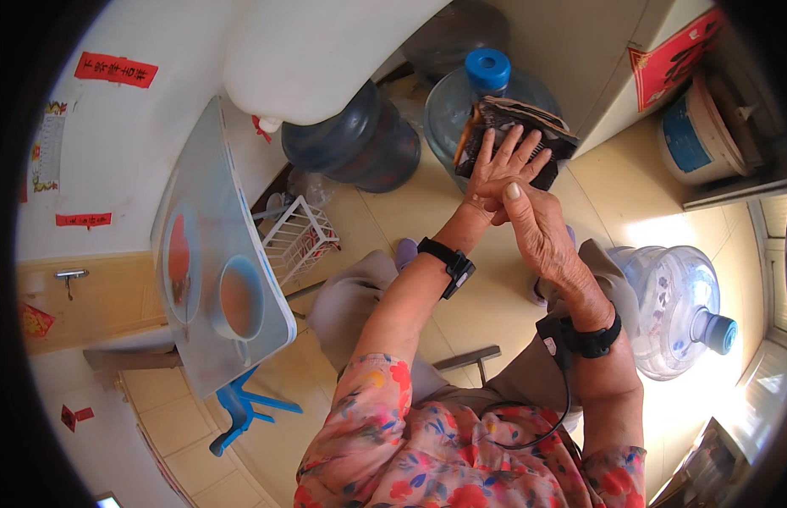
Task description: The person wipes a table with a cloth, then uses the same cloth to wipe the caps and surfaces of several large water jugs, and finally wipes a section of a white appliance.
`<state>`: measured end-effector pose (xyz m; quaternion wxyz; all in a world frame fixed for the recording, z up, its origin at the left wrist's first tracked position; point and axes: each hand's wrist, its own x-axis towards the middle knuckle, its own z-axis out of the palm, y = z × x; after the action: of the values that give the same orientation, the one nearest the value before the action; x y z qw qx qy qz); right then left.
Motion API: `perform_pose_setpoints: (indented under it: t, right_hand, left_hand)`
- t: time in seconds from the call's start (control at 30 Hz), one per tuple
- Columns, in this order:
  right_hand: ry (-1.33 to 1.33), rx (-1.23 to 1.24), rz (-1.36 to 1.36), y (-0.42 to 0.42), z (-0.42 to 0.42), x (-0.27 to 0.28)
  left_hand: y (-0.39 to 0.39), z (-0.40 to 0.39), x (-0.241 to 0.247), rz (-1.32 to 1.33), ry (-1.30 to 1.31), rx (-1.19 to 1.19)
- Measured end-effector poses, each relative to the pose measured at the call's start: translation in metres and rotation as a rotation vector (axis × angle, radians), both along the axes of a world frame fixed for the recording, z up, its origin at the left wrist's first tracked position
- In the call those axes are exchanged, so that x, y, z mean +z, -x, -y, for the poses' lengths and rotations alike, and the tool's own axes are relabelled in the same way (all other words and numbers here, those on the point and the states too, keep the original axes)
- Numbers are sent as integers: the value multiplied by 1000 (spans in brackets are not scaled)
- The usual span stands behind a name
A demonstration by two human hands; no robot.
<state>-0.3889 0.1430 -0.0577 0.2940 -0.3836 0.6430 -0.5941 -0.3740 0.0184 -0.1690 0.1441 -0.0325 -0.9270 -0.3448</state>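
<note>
My left hand (511,152) lies palm down with fingers spread on a dark, folded printed bag (489,115). That bag rests against the top of an upright water-cooler jug (445,105), beside its blue cap (488,68). Across the left wrist is my right hand (536,222), its fingers curled round it and its thumb on top. What the right fingertips touch is partly hidden beneath the hands. A black strap with a small device circles each forearm, and a cable runs from the right one.
At left, a glass-topped table (209,365) holds a mug (240,298) and a plate (181,260). A white wire basket (301,238) and a dark jug (355,140) stand nearby. A clear jug (666,305) lies at right. A blue stool (241,406) and white bucket (701,136) flank the floor.
</note>
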Motion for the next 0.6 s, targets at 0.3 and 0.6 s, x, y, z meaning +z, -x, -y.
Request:
perform_pose_setpoints:
  t: [0.3,0.6]
  right_hand:
    - [-26,88,-67,-9,7,1]
    - [-53,40,45,-12,8,8]
  left_hand:
    - [-42,0,-41,-91,541,570]
    - [-110,115,-55,-776,-1306,1559]
